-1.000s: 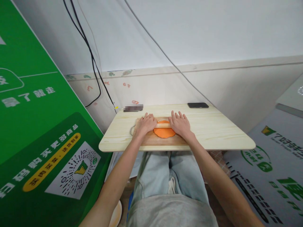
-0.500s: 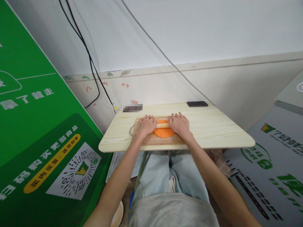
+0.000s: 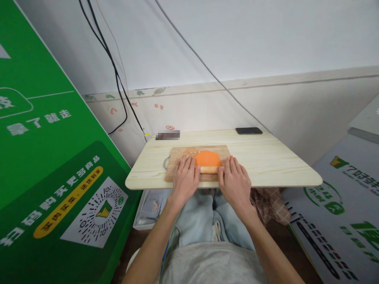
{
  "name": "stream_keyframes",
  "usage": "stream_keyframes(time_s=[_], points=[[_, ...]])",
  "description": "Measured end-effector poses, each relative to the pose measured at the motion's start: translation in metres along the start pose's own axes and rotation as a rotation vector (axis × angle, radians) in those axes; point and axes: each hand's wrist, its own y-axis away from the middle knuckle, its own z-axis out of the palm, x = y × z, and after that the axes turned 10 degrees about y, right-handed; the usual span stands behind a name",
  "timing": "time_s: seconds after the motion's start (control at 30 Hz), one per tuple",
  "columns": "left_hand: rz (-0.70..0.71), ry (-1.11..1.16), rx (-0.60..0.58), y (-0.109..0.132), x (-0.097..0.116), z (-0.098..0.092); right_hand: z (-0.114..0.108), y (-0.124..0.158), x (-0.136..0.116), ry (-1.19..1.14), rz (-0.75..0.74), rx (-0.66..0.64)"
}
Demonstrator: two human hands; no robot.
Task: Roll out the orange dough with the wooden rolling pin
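A flattened piece of orange dough (image 3: pixel 208 157) lies on a wooden cutting board (image 3: pixel 177 151), which has a metal loop handle at its left. Across the dough's near edge rests a pale wooden rolling pin (image 3: pixel 209 170). My left hand (image 3: pixel 186 177) is over the pin's left end, fingers pointing away from me, thumb at the inner side. Over the right end lies my right hand (image 3: pixel 235 179) in the same manner. Both palms bear on the pin and hide its ends. Light bits are scattered on the board left of the dough.
The board sits on a light wood-grain table (image 3: pixel 275 165) against the wall. A black phone (image 3: pixel 249 130) lies at the back right, a dark pixelated object (image 3: pixel 167 135) at the back left. Black cables (image 3: pixel 117 75) hang at left. Green panel (image 3: pixel 44 157) and white cabinet (image 3: pixel 340 189) flank the table.
Both hands have drawn the rolling pin toward me, from the dough's far part to its near edge. The far part of the dough and board is now uncovered. The view has shifted slightly.
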Motion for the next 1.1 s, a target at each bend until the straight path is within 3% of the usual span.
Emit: stream_keyframes(time_s=[0.13,0.33,0.47,0.57,0.67,0.77,0.87,0.97,1.1], points=[[-0.062,-0.013,-0.075,-0.026,-0.007,0.005,0.008,-0.024,0.000,0.025,-0.009,-0.089],[-0.216,-0.063,-0.323,-0.100,-0.021,0.008,0.021,-0.102,0.002,0.008,-0.057,-0.450],[-0.274,-0.034,-0.444,-0.136,-0.029,0.010,0.031,-0.142,0.004,-0.026,-0.081,-0.602],[-0.247,-0.043,-0.455,-0.129,-0.028,0.008,0.028,-0.133,0.003,-0.023,-0.062,-0.575],[-0.161,-0.068,-0.359,-0.088,-0.019,0.004,0.015,-0.089,-0.001,-0.008,-0.012,-0.436],[-0.119,-0.066,-0.184,-0.037,-0.005,0.002,0.001,-0.037,-0.007,0.018,0.027,-0.245],[-0.118,-0.055,-0.112,-0.014,0.001,0.002,-0.003,-0.013,-0.009,0.029,0.051,-0.187],[-0.146,-0.048,-0.162,-0.037,-0.002,0.004,0.006,-0.034,-0.005,0.011,0.015,-0.239],[-0.275,-0.051,-0.333,-0.102,-0.015,0.008,0.025,-0.098,0.003,0.001,-0.037,-0.411]])
